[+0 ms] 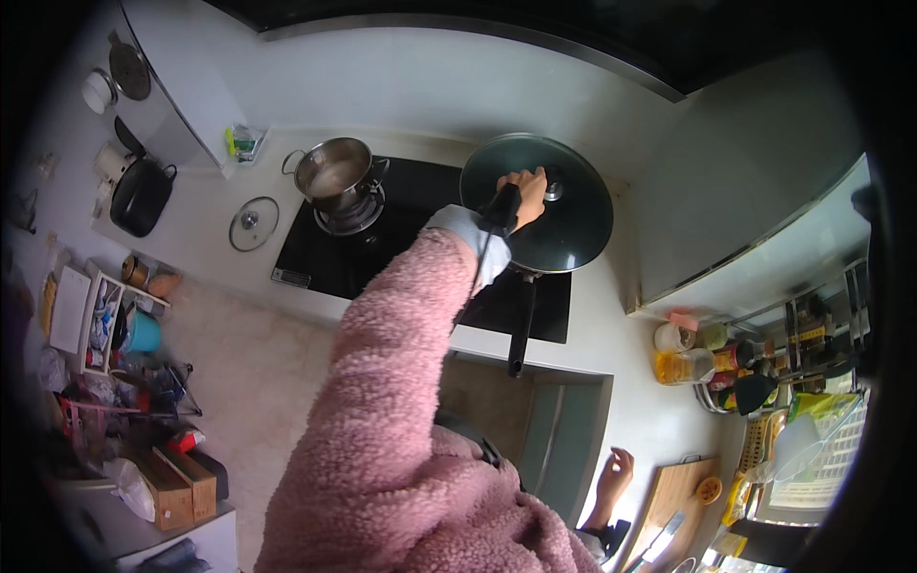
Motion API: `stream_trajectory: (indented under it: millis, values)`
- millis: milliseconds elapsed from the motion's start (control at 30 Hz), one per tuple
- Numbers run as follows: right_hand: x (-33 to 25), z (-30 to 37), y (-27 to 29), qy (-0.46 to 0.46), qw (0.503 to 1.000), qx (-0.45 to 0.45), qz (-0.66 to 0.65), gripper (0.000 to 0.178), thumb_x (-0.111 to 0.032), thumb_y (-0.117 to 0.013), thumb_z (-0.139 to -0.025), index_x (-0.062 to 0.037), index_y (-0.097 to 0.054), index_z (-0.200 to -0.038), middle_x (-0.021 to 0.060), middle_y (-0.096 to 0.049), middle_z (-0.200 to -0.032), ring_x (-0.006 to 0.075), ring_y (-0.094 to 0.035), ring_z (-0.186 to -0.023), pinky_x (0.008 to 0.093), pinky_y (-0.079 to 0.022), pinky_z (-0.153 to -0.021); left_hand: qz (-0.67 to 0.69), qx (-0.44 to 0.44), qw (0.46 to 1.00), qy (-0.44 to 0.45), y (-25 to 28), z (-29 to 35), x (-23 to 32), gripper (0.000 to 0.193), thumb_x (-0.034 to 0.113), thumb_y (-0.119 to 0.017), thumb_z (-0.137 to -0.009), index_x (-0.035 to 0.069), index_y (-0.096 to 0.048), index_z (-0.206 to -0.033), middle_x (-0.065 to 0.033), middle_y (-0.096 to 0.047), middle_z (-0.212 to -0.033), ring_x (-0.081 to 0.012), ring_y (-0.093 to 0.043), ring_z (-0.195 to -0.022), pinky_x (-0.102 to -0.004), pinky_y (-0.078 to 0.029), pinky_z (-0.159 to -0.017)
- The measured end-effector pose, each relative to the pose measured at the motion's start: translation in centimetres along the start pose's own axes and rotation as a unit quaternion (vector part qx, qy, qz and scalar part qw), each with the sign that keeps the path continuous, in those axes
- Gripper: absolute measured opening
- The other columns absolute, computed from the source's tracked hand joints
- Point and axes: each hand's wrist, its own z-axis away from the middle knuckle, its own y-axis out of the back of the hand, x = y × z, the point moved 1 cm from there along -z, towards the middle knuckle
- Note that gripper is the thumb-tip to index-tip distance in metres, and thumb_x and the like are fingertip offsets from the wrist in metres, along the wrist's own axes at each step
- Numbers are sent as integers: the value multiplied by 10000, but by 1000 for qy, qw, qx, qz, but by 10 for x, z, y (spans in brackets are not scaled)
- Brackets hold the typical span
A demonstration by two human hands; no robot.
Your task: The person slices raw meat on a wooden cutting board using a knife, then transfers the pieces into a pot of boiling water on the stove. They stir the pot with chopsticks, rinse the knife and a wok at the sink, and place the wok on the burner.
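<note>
My left hand [523, 198], at the end of a pink fleece sleeve with a black strap at the wrist, reaches over the far right of the stove. Its fingers are closed at the knob of a large dark glass lid [573, 224]. The lid covers a pan whose black handle [522, 329] points toward me; the pan's inside is hidden. At the lower right, my right hand [614, 476] hangs above the counter near a wooden cutting board [676, 492], fingers loosely curled and apart, holding nothing. A knife [664, 537] lies on the board.
A steel pot [334, 177] with cloudy liquid stands uncovered on the left burner. Beside the black cooktop [401, 191] lies a small glass lid [254, 223]. Jars and an oil bottle [683, 366] line the right counter. An overhead hood edge [497, 31] crosses the top.
</note>
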Motion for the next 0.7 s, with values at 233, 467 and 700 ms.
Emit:
stream_trajectory:
  millis: [233,467,700]
  values:
    - [-91,-95,-86,-55,935,-249,-245,257,-168,-534,-924,30,-602,-1073,104,-667,-911,125,-614,-842,266,-492,-738,61,3,996,-64,132,15,-60,524,99,-553,-714,76,-519,-1236,-166,-651,-899,-313,-636,-755,-405,-489,-696]
    - [-217,-128,-147,-171,812,-392,-397,438,-280,-576,-894,5,-491,-1215,110,-641,-981,157,-624,-806,257,-497,-634,162,45,983,76,250,130,-217,555,-27,-547,-777,11,-438,-1319,-91,-644,-979,-55,-512,-711,-218,-434,-633]
    - [-238,-128,-180,-336,751,-380,-422,183,-125,-656,-786,-83,-503,-878,-2,-426,-581,104,-417,-405,246,-349,-353,-155,53,928,335,259,270,-403,602,101,-612,-734,154,-462,-1315,-220,-632,-961,-382,-613,-875,-436,-476,-732]
